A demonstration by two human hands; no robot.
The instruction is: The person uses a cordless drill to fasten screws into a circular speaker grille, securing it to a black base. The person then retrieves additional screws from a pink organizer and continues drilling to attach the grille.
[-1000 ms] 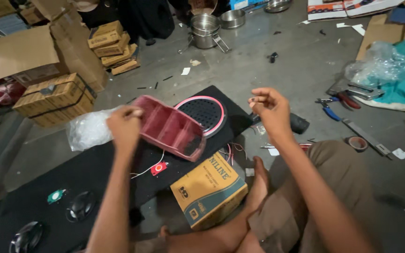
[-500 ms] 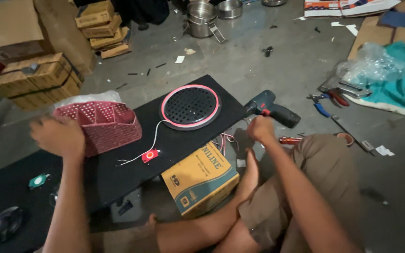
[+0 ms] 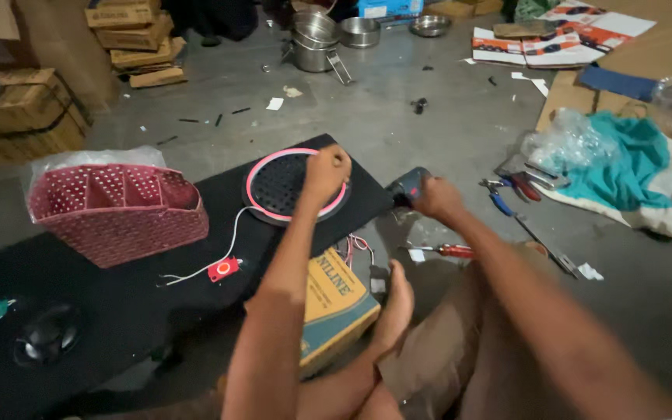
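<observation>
While the left hand (image 3: 327, 173) rested as a closed fist on the right rim of the round speaker grille with its pink ring (image 3: 283, 187), the right hand (image 3: 435, 196) was clamped around the grip of the cordless drill (image 3: 408, 185) just right of the black board (image 3: 118, 303). The grille lay at the board's far right end; a maroon perforated basket (image 3: 117, 210) stood to its left.

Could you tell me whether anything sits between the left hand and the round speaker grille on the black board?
Nothing visible does. The left hand is closed in a fist right over the rim of the round speaker grille on the black board. The right hand grips the cordless drill beside it.
</observation>
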